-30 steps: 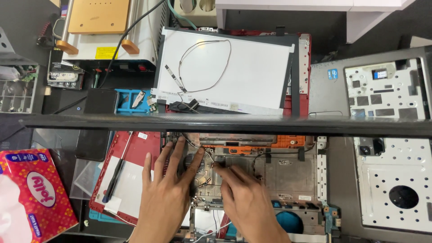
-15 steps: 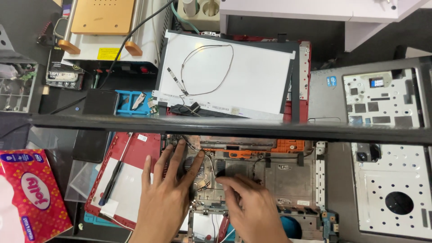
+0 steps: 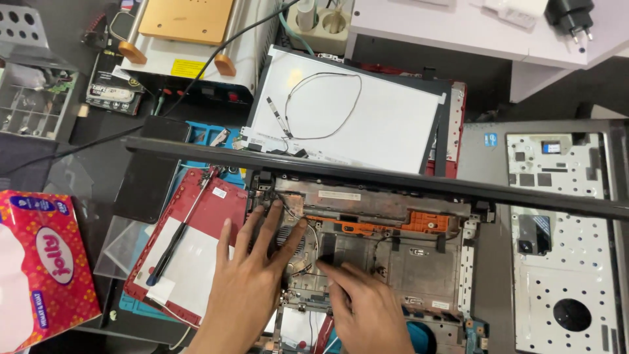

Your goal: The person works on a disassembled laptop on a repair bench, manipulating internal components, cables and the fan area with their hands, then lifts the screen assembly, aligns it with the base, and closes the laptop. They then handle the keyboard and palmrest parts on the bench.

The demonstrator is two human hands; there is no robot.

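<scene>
Below the dark bar (image 3: 393, 177) that crosses the view lies an opened laptop base (image 3: 393, 255) on the desk (image 3: 78, 151), its inner frame bare. Both hands rest on it: the left hand (image 3: 252, 275) lies flat with fingers spread over the left part, gripping nothing, and the right hand (image 3: 367, 308) presses its fingertips on the middle, also holding nothing. Just left sits a red cover (image 3: 196, 255) with a black tool (image 3: 173, 246) across it. Behind lies a white panel (image 3: 354, 118).
</scene>
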